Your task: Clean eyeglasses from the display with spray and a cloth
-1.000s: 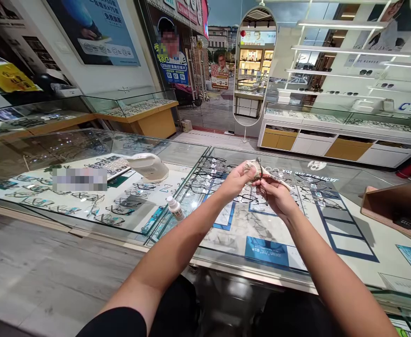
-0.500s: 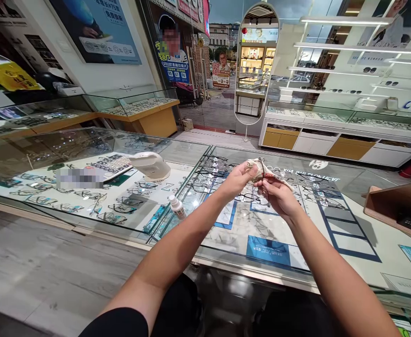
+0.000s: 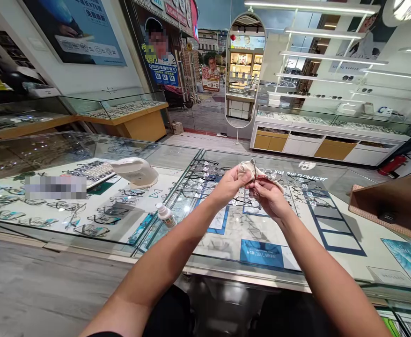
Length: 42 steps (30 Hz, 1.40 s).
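Above the glass counter, my left hand (image 3: 229,186) is closed on a cream cleaning cloth (image 3: 246,169), thumb and fingers pinching its folds. A thin dark pair of eyeglasses (image 3: 255,171) is partly wrapped in the cloth. My right hand (image 3: 271,198) is closed close beside the left, its fingertips pinching the eyeglasses from below. Part of the cloth, with red print, hangs over behind the right fingers. Most of the lenses are hidden by cloth and fingers. Left of my forearm, a white spray bottle (image 3: 165,215) stands upright on the counter.
The glass display counter (image 3: 223,262) holds rows of eyeglasses under its top. On it, left, are a white scanner-like device (image 3: 137,172) and a keyboard (image 3: 92,171). A wooden stand (image 3: 384,201) is at the right. A standing mirror (image 3: 245,70) rises beyond.
The view has shifted, so the counter and both hands appear slightly further left. My hands still hold the cloth and eyeglasses, with the cloth's folds changed a little.
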{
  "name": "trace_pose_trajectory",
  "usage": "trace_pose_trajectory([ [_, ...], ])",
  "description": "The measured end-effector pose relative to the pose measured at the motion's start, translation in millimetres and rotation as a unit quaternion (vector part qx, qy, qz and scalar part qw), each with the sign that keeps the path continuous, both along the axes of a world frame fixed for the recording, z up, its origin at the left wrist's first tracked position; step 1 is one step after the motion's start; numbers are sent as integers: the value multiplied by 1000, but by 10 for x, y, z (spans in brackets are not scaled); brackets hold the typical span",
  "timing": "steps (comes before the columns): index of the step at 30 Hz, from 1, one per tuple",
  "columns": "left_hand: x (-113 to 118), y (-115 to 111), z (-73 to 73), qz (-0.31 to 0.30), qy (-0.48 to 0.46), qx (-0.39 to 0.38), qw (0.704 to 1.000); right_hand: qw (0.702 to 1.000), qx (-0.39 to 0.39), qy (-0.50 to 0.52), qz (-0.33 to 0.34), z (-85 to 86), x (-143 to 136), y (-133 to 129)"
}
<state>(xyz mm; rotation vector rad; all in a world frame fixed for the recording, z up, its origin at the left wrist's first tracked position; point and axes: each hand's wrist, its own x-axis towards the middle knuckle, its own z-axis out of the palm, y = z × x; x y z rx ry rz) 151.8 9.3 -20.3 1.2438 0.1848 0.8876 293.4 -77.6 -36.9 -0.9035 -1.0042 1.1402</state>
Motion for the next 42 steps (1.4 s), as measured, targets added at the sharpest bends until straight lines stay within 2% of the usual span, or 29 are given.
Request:
trace_pose_trajectory([
  [2,-3,-26,4,6,4,-1,1000,1000,4,-10,11,1,-21,-3],
  [6,15,-27,-29,62,16,-31,998,999,-12,-30,19,-21,-107,-28],
  [10,43,45,-25,49,-26,-84,995,1000,-6,-28,-11,53,-83,-48],
  [16,-10,185,81,36,-86,-163,982,997,38,-58,-45,441,132,-226],
  [18,-64,239,96,35,-78,-173,981,985,76,-145,-54,605,201,-345],
  [19,-95,264,95,26,-63,-175,982,970,103,-211,-64,687,231,-410],
  [20,-127,285,90,7,-40,-176,983,943,133,-297,-72,766,259,-474],
  [21,-159,301,82,-21,-10,-175,984,901,163,-392,-83,839,283,-537],
  [22,-189,311,70,-55,24,-173,983,849,198,-481,-92,905,303,-594],
  [25,-263,312,31,-159,117,-157,968,662,242,-704,-87,1042,335,-731],
  [27,-295,294,14,-204,161,-145,955,551,249,-793,-70,1079,330,-794],
  [28,-306,282,10,-222,179,-139,948,505,254,-823,-58,1085,319,-819],
  [30,-318,257,7,-249,206,-125,938,433,270,-859,-31,1081,285,-857],
  [32,-321,233,2,-270,229,-108,929,387,289,-875,-16,1067,243,-873],
  [35,-310,202,-31,-295,262,-79,916,357,305,-883,-13,1047,197,-844],
  [38,-273,169,-82,-319,259,-58,910,352,312,-883,-14,1039,199,-770],
  [42,-184,109,-91,-329,167,-60,927,363,341,-866,-42,1029,249,-669],
])
